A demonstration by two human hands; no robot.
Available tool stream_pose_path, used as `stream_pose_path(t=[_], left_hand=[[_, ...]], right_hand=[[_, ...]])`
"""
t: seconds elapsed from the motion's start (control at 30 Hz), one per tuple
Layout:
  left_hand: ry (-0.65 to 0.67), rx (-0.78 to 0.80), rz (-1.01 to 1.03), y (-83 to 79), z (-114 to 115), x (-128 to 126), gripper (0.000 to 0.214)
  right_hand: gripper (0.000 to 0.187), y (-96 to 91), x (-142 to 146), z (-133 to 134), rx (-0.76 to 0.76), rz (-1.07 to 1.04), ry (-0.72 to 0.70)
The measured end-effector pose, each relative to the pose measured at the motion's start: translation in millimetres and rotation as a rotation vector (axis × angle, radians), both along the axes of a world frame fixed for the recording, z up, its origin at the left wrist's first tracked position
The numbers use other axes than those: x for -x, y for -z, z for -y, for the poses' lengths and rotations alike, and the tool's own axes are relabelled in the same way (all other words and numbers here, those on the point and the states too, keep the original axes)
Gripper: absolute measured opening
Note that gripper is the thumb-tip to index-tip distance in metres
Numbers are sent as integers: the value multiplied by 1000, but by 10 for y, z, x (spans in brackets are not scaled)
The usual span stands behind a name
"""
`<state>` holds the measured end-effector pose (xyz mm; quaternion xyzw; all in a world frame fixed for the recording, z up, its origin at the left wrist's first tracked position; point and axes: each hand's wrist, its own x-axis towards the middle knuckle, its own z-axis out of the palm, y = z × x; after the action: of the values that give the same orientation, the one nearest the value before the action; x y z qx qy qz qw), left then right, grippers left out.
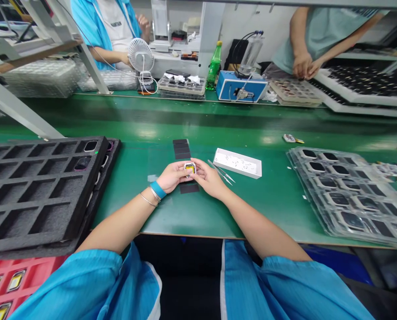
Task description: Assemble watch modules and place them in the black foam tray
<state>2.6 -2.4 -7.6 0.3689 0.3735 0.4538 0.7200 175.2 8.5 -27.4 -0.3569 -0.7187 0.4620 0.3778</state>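
Note:
Both my hands hold a small watch case [189, 168] with a yellow part showing inside it, over the green table. My left hand [172, 176] is closed on its left side, and my right hand [209, 178] grips it from the right with the thumb near its lower edge. Behind and below the case lie dark strips [181, 149], partly hidden by my hands. Just right of my right hand is a pair of tweezers [221, 172] on the table. A shallow white box [237, 162] beyond it contains several tiny dark pieces.
Black foam trays [45, 195] are stacked at the left, a red tray [35, 278] below them. Clear plastic trays [348, 191] with watch cases stand at the right. Across the table are a fan [140, 54], a green bottle [214, 66], a blue device [241, 86] and two people.

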Motion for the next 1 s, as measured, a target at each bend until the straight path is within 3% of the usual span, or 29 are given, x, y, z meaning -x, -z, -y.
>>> stream_pose_path(t=[0.33,0.5,0.6,0.7,0.77,0.9,1.0], left_hand=[[39,-47,55,97,-11,-39,52],[46,-44,38,16,-97,48,47],[-113,-65,80,-165,-94,223,40],[-334,-160,59,-361,47,497,41],[-505,-277,-169,-442,227,705,45],[-913,-475,-895,-510,697,1039,60],[-1030,-517,-1275,-584,1020,1186,59]], right_hand=[[50,32,41,73,46,-111,105],[69,36,40,30,38,-64,138],[77,12,3,-1,2,-76,153],[71,-12,-49,-37,-35,-84,222],[64,-20,-78,-63,-39,-79,271],[55,-7,-105,-95,-21,-18,303],[55,18,-110,-105,-30,14,301]])
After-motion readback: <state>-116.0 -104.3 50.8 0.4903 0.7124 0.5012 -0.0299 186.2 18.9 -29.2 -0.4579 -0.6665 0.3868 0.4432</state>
